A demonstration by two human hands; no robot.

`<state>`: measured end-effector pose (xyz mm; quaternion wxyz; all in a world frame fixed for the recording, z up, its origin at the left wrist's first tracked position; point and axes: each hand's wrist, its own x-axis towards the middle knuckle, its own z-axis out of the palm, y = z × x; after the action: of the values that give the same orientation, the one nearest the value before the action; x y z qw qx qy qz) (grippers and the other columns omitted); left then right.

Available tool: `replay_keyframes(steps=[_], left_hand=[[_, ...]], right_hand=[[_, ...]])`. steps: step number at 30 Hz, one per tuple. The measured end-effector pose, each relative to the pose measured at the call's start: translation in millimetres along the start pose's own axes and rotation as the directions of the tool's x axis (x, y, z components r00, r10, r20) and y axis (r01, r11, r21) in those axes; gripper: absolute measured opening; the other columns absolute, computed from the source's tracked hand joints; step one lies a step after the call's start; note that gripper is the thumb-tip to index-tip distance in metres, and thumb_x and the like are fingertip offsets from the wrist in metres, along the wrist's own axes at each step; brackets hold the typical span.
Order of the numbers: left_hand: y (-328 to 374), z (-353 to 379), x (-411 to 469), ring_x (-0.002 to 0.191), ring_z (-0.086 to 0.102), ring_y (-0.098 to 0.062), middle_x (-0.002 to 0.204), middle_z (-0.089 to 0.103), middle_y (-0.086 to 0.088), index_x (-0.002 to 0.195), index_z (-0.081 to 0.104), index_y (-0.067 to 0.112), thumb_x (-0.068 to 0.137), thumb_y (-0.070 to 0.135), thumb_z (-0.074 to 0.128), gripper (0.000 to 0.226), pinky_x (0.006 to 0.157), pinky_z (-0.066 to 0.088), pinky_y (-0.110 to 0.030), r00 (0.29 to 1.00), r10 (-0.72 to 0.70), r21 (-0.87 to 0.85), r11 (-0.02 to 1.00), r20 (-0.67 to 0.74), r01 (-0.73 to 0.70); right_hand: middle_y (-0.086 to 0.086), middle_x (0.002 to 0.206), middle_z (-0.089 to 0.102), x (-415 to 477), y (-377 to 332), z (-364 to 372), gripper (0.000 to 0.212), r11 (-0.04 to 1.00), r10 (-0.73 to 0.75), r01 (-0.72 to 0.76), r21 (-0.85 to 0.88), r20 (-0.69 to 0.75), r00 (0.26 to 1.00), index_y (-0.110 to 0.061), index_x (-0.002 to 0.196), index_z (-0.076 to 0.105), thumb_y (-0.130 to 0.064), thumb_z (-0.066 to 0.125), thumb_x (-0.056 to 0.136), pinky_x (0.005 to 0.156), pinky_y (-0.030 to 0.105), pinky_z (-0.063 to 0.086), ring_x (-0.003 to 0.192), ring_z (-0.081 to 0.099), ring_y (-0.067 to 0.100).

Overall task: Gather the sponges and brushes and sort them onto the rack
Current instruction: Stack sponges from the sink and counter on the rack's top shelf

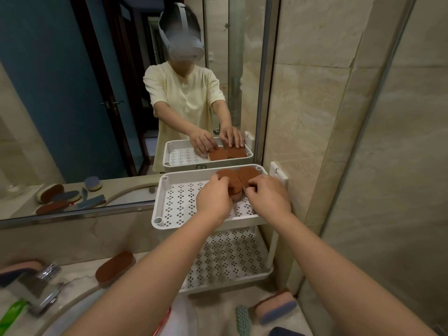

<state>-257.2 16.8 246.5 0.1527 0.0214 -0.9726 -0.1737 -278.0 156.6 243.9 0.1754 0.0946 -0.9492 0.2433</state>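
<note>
Brown scouring faces up, the left sponge (226, 175) and right sponge (247, 175) lie side by side, touching, in the far right corner of the white rack's top tier (155, 214). Their long axes point away toward the mirror. The left hand (214, 197) curls round the left sponge's near end, and the right hand (269, 196) pinches the right sponge's.

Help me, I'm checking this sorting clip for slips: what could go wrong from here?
The left hand and right hand hold two brown sponges seemingly propped on edge in the top tier; released, they may topple. The left forearm passes close to the counter sponge and might knock it.
</note>
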Motion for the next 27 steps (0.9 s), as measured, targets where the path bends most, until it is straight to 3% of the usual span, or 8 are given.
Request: replay_keyframes(steps=[3,7,11,13,16,19,24,27], left_hand=[[-5,-3,-4,0.106,0.058,-0.026,0.132,0.048,0.001,0.126,0.056,0.024,0.09,0.016,0.049,0.038,0.082,0.052,-0.04,0.996,0.031,-0.056,0.998,0.086,-0.027],[-4,-11,-14,0.128,0.046,-0.022,0.153,0.029,0.002,0.144,0.038,0.026,0.092,0.033,0.05,0.054,0.096,0.046,-0.037,0.971,0.069,-0.055,0.997,0.231,-0.058],[1,-12,-45,0.117,0.052,-0.006,0.14,0.043,0.012,0.133,0.048,0.031,0.092,0.032,0.051,0.042,0.089,0.049,-0.031,0.989,0.133,-0.286,0.947,-0.061,-0.145],[4,-9,-71,0.105,0.051,0.009,0.12,0.052,0.023,0.117,0.057,0.036,0.09,0.023,0.051,0.03,0.084,0.045,-0.017,0.967,0.13,-0.507,0.832,-0.218,-0.226],[5,3,-112,0.108,0.052,0.005,0.11,0.054,0.023,0.108,0.059,0.036,0.087,0.017,0.048,0.031,0.086,0.043,-0.011,0.943,0.173,-0.641,0.696,-0.286,-0.322],[0,22,-144,0.106,0.055,0.002,0.109,0.054,0.022,0.108,0.06,0.035,0.086,0.014,0.049,0.033,0.086,0.045,-0.012,0.954,0.227,-0.697,0.653,-0.195,-0.298],[-5,65,-176,0.097,0.058,0.003,0.106,0.061,0.014,0.105,0.065,0.029,0.088,0.007,0.055,0.029,0.087,0.049,-0.02,0.973,0.212,-0.753,0.654,0.092,-0.072],[-2,89,-191,0.097,0.061,-0.003,0.104,0.065,0.009,0.105,0.065,0.024,0.088,0.008,0.058,0.024,0.085,0.049,-0.017,0.926,0.194,-0.739,0.663,0.324,0.119]], right_hand=[[-0.008,0.087,0.068,-4,0,-3,0.028,0.997,-0.007,0.006,0.071,0.01,1.0,-0.022,0.083,0.072,-0.02,0.045,0.085,0.064,0.035,0.055,0.079,0.061,0.012],[-0.007,0.119,0.066,-20,2,-4,0.036,0.987,-0.083,0.079,0.139,0.027,0.996,-0.023,0.117,0.068,-0.016,0.046,0.09,0.096,0.036,0.048,0.112,0.056,0.014],[-0.009,0.125,0.06,-49,6,-4,0.038,0.961,-0.005,0.037,0.273,-0.117,0.993,-0.026,0.122,0.063,-0.013,0.045,0.092,0.1,0.03,0.042,0.121,0.048,0.009],[-0.013,0.118,0.06,-72,8,-5,0.037,0.933,0.053,0.033,0.358,-0.228,0.972,-0.028,0.115,0.064,-0.01,0.043,0.089,0.095,0.026,0.041,0.117,0.049,0.005],[-0.015,0.111,0.057,-112,15,-2,0.038,0.905,0.053,0.109,0.411,-0.363,0.93,-0.021,0.109,0.065,-0.003,0.045,0.083,0.096,0.014,0.034,0.112,0.049,0.005],[-0.016,0.114,0.052,-147,27,4,0.041,0.913,0.09,0.037,0.406,-0.29,0.953,-0.021,0.114,0.064,0.001,0.048,0.083,0.096,0.008,0.03,0.113,0.046,0.001],[-0.001,0.127,0.053,-197,52,23,0.047,0.935,0.198,-0.171,0.312,-0.058,0.979,-0.018,0.125,0.059,0.0,0.05,0.083,0.103,0.023,0.035,0.121,0.046,0.015],[0.003,0.133,0.05,-226,68,34,0.049,0.922,0.275,-0.295,0.251,0.112,0.955,-0.019,0.131,0.055,-0.004,0.052,0.085,0.107,0.03,0.037,0.124,0.045,0.02]])
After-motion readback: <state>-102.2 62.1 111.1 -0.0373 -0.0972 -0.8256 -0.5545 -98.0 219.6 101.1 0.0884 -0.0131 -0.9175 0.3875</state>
